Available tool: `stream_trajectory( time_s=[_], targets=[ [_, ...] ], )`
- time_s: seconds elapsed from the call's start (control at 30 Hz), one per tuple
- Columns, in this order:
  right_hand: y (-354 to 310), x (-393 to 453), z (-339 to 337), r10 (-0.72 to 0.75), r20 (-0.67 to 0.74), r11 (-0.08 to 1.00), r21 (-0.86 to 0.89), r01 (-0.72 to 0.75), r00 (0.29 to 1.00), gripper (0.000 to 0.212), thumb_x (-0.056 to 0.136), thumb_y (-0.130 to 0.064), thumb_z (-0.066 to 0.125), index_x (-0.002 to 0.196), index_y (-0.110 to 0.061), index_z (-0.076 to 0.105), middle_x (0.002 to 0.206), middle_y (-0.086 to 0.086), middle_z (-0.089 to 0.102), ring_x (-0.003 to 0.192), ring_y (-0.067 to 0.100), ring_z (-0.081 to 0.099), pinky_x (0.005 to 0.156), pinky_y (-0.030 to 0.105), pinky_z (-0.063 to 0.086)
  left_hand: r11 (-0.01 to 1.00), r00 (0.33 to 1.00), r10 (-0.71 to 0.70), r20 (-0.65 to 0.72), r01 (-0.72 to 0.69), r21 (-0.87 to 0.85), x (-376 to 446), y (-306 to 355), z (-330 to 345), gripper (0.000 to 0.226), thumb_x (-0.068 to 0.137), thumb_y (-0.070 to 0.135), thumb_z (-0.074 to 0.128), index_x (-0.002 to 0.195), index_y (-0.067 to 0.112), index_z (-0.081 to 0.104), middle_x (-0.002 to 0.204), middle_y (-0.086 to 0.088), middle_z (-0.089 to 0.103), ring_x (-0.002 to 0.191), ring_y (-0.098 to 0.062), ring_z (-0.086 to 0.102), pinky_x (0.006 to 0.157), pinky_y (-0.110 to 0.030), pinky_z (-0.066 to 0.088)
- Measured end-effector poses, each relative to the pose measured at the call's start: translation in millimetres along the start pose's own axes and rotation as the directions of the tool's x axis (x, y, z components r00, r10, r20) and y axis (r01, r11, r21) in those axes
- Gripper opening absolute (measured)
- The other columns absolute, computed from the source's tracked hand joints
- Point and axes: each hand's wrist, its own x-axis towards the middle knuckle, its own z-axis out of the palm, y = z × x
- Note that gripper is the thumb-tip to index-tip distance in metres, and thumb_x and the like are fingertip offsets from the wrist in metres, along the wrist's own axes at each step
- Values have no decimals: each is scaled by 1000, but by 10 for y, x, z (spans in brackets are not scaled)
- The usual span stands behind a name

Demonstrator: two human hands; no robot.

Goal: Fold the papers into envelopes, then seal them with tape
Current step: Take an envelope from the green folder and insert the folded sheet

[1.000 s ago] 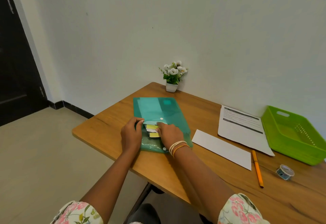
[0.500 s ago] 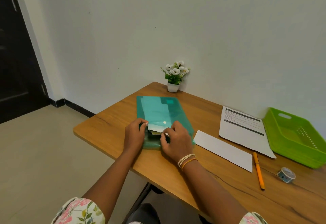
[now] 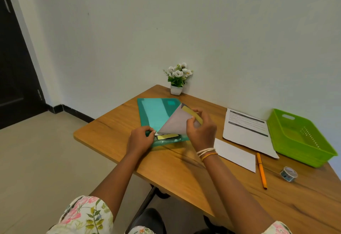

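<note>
A teal plastic folder lies flat on the wooden table. My left hand presses on its near open end, where a yellow paper edge shows. My right hand grips a white sheet together with a yellow strip, lifted up and partly out of the folder. A folded white paper lies flat to the right of my wrist. A small tape roll stands near the table's right side.
A printed sheet lies beside a lime green basket at the right. An orange pen lies between the folded paper and the tape. A small potted plant stands against the wall. A dark door is at the left.
My right hand has pulled the white sheet and yellow strip up and rightward out of the folder's mouth. My left hand stayed on the folder's near end.
</note>
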Motion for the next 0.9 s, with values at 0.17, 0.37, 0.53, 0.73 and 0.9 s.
stream_trajectory(
  time_s=[0.17,0.37,0.53,0.73,0.9],
  targets=[
    [-59,359,-228,0,-175,1000,19,4,985,23,76,-1,62,97,-8,66,87,2,68,73,7,59,67,10,49,1000,1000,-2,22,2,1,-27,-38,-10,46,94,55,44,84,20,72,80,2,68,80,-20,58,81,-43,47],
    [-94,643,-470,44,-379,996,84,-12,924,21,75,-3,56,93,-9,64,83,-5,63,70,6,58,64,13,48,997,999,28,36,-31,72,-13,4,3,38,87,55,57,107,24,68,106,6,69,98,-15,61,109,-49,30],
    [-119,744,-501,65,-479,991,133,-1,875,25,84,-3,55,109,-5,57,89,7,62,73,-2,55,67,4,42,999,1000,24,-17,-24,24,-29,-6,-9,31,95,44,51,113,24,66,112,-2,69,101,-19,61,98,-48,43],
    [-40,383,-258,-110,-218,993,6,114,970,45,79,1,61,121,-11,48,98,4,59,87,10,56,70,13,50,982,998,62,1,-61,177,7,-13,46,29,93,23,57,122,24,62,127,-5,61,117,-21,54,102,-43,37],
    [210,-185,-43,-186,269,964,-137,229,945,39,74,-5,73,111,-12,61,102,6,64,89,18,62,68,22,55,918,996,70,-52,-44,394,-7,13,42,26,93,21,55,115,27,68,135,-6,55,127,-23,45,109,-51,22]
  ],
)
